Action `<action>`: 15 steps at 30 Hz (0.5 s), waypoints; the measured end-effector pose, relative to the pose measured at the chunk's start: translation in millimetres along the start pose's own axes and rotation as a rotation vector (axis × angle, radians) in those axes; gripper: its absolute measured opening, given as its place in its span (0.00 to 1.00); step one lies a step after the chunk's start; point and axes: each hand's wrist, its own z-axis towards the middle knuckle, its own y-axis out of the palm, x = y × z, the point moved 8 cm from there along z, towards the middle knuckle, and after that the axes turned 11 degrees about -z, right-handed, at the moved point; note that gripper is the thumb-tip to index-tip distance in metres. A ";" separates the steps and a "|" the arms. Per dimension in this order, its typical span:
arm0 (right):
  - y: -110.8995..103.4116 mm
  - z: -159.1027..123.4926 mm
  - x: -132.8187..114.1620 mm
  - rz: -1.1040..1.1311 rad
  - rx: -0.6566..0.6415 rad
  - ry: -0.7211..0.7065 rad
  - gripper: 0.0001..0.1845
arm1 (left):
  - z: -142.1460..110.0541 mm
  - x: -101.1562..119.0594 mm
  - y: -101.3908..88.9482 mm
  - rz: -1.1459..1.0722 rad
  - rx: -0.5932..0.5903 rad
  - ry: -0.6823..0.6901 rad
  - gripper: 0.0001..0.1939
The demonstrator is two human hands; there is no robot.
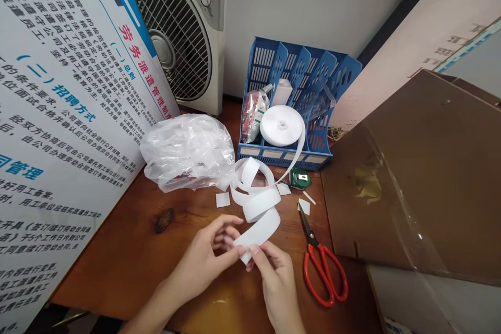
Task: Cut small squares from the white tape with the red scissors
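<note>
From the head camera, both hands meet low in the middle of the wooden surface [129, 250]. The left hand [203, 261] pinches the free end of a white tape strip [258, 229] between thumb and forefinger – its fingers [229, 221] are closed on the strip, the others curl loosely above. The right hand [276, 282] grips the same end from below, its fingers [256, 250] pressed together on the tape corner.

The strip loops back over the surface to a white tape roll [282, 125], which sits in a blue file rack [332, 83]. Red scissors [323, 271] lie just beside the right hand – shut, not touched. Small cut white pieces [223, 199] lie near the loops. A crumpled plastic bag [188, 151] rests behind the left hand, and a green tape measure [300, 178] lies in front of the rack.
</note>
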 end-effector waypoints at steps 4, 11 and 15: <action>-3.9 -0.1 10.2 -0.007 0.046 0.002 0.20 | -2.2 -7.1 -1.4 -0.018 0.037 -0.027 0.13; -1.1 -3.7 12.3 0.008 -0.045 -0.012 0.17 | -5.4 4.7 -12.6 0.136 0.156 0.113 0.08; -2.6 -3.6 12.8 -0.007 -0.063 -0.001 0.18 | -7.5 9.4 -13.1 0.179 0.162 0.187 0.07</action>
